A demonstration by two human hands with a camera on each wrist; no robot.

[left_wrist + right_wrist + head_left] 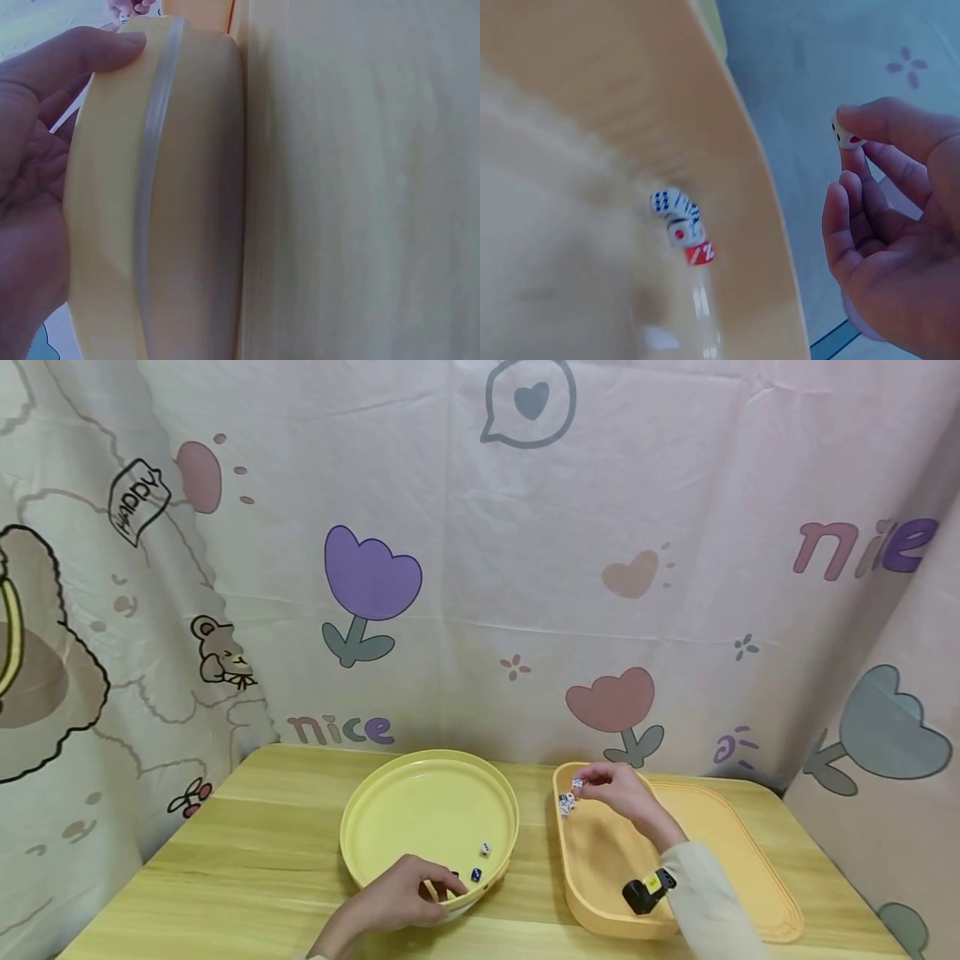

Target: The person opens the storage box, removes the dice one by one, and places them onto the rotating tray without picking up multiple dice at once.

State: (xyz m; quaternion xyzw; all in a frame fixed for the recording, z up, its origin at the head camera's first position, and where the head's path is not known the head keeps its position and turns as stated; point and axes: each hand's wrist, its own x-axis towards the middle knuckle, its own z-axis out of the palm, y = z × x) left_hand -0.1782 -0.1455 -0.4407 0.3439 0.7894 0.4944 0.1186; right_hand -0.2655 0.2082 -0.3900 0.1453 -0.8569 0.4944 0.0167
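Observation:
My left hand (405, 893) grips the near rim of a round yellow tray (352, 827), its thumb on the outer wall in the left wrist view and its fingers on the inner side. By these fingers lie a white die (486, 849), a dark blue die (476, 875) and a partly hidden dark die. Between thumb and index finger, my right hand (618, 789) pinches a white die (847, 135) with red and black pips, by the far left corner of an orange container (567, 877). Below it, white dice (673, 202) and a red die (700, 253) cluster inside.
Right of the container lies a flat orange lid (720, 835) on the wooden table (247, 843). A black camera with a yellow label (647, 892) is strapped to the right wrist. A printed curtain (465, 552) hangs behind the table and along both sides.

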